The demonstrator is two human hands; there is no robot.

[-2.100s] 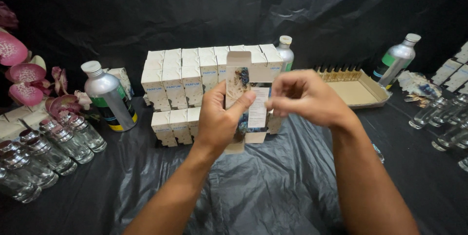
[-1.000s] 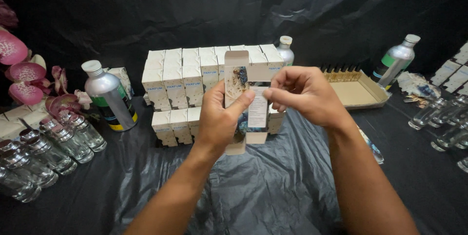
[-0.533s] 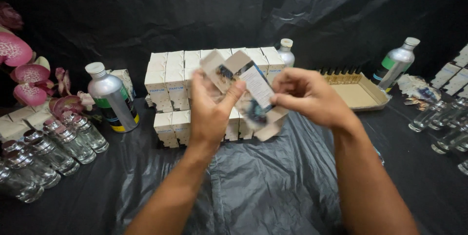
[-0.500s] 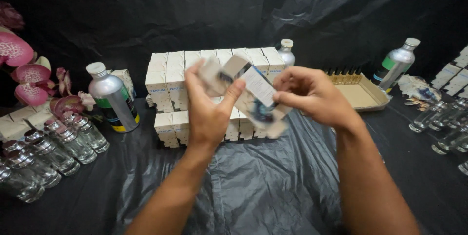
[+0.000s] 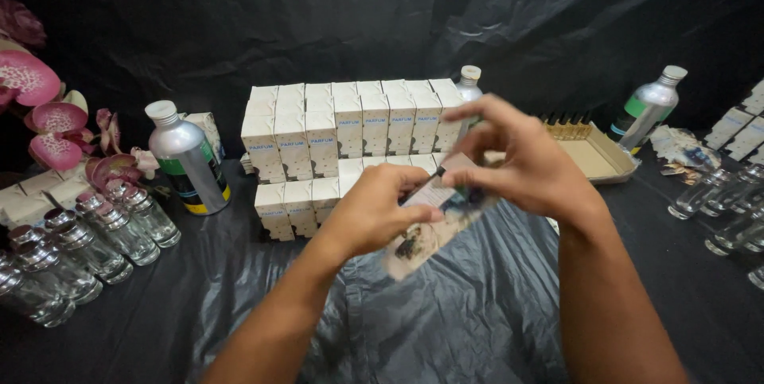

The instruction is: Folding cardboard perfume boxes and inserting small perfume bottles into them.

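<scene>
While pinched at its near-left end by the left hand (image 5: 374, 213) and at its far-right end by the right hand (image 5: 521, 161), the blurred small carton (image 5: 434, 225) is held slantwise above the bench (image 5: 477, 320), both hands closed on it.

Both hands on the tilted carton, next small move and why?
Probably level the small carton and press its end flap shut. It lies tilted between the left hand and right hand, blurred, and the right fingertips pinch at its upper end, above the stacked white boxes.
</scene>
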